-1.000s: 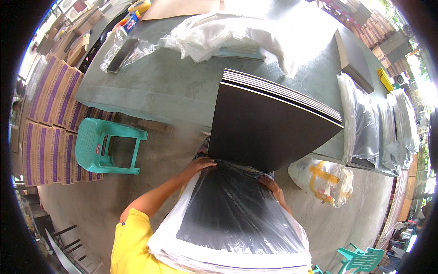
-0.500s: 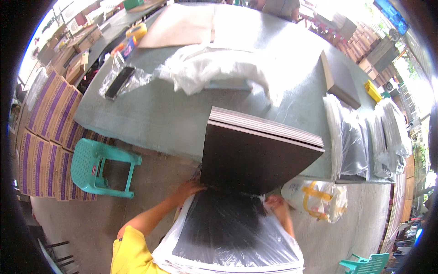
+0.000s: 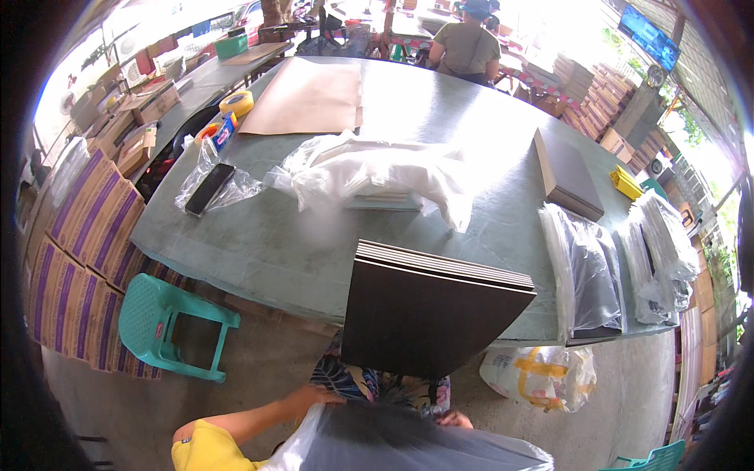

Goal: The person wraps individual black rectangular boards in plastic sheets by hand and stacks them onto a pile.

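Bagged black board is down low in view, far edge facing the counter; near end's cut off, so long axis unclear. Left hand and right hand at that edge, can't tell if fingers pinch.

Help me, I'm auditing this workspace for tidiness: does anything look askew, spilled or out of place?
The stack of black boards juts past the near edge of the table, so it looks askew, though I can't tell what supports it. The crumpled plastic sheeting looks messy, lying loosely over a flat pile. I see no spill.
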{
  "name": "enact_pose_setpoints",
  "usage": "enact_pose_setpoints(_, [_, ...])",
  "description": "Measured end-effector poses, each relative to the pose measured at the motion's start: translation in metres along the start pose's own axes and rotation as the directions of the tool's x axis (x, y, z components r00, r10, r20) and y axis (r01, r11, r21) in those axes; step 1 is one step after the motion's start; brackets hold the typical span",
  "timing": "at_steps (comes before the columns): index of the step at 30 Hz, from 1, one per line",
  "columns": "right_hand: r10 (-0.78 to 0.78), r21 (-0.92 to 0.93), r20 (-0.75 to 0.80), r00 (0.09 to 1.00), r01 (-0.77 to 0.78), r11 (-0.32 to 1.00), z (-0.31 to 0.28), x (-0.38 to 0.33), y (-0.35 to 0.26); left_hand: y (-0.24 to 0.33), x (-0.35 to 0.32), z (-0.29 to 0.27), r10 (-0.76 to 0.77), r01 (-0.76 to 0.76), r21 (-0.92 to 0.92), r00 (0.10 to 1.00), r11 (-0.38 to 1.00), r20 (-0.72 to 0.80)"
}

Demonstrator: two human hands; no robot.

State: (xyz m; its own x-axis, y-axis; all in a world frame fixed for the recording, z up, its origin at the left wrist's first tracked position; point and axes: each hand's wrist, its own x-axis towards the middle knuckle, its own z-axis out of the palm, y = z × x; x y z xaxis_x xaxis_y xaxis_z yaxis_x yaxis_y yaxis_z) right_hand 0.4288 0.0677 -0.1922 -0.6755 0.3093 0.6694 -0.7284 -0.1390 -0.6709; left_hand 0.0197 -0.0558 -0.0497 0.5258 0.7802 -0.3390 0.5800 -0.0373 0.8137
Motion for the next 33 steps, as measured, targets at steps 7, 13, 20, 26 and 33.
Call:
enact_pose_setpoints(7, [0.811,0.159,-0.464,0.356,-0.867,0.472,0.084,0.149,-0.112,0.023,-0.02,-0.01,0.179,-0.187,-0.179,0.982,0.966,-0.06])
enact_pose_setpoints(13, [0.811,0.054,-0.435,0.391,-0.888,0.458,0.08,0.322,-0.151,0.013,-0.034,-0.152,-0.481,0.288,0.608,0.859,0.739,0.178])
enact_pose_setpoints(20, [0.799,0.2,0.108,0.592,-0.8,0.566,0.105,0.362,-0.162,0.111,-0.021,-0.273,-0.169,0.417,0.279,0.765,0.865,-0.622])
enact_pose_setpoints(26, [0.661,-0.332,0.728,0.182,-0.751,0.571,0.074,0.384,-0.087,0.103,0.056,-0.333,0.24,0.333,0.493,0.576,0.804,-0.781])
enact_pose_setpoints(33, [0.698,0.194,0.511,0.501,-0.859,0.474,0.137,0.394,0.017,0.106,0.17,-0.366,0.293,0.442,0.495,0.449,0.748,-0.844])
